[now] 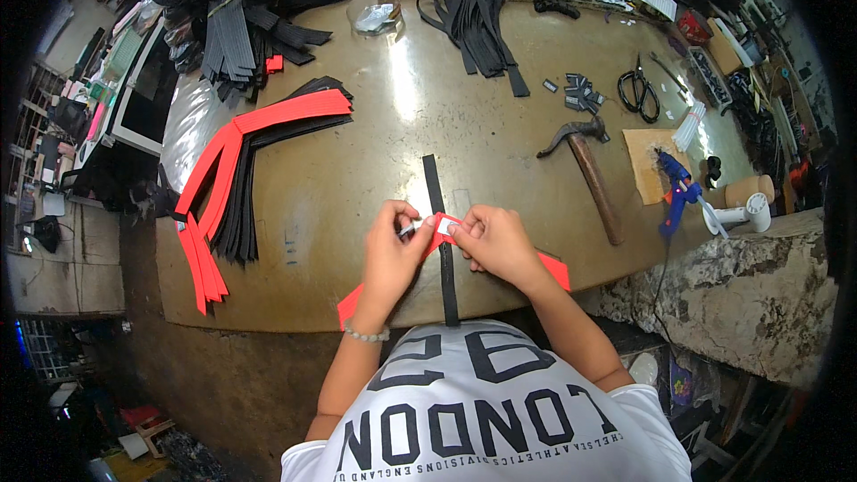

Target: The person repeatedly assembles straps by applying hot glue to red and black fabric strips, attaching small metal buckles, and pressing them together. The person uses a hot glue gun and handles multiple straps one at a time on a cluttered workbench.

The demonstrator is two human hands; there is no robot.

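Note:
A red strap (555, 271) runs beneath both hands, its middle raised to a peak between my fingers. On that peak sits a small white label (445, 226). My left hand (394, 238) pinches the red strap just left of the label, and a small white piece (411, 228) shows among its fingers. From the other side, my right hand (493, 245) is closed with thumb and fingertips at the label's edge. A black strap (434, 180) lies lengthwise below them, crossing under the red one and reaching down to the table's near edge.
Folded red straps (268, 116) and black straps (237, 205) lie at left; a black strap bundle (478, 13) is at the back. To the right are a hammer (591, 174), small metal clips (582, 92), scissors (638, 92), a blue glue gun (680, 192) and its cord.

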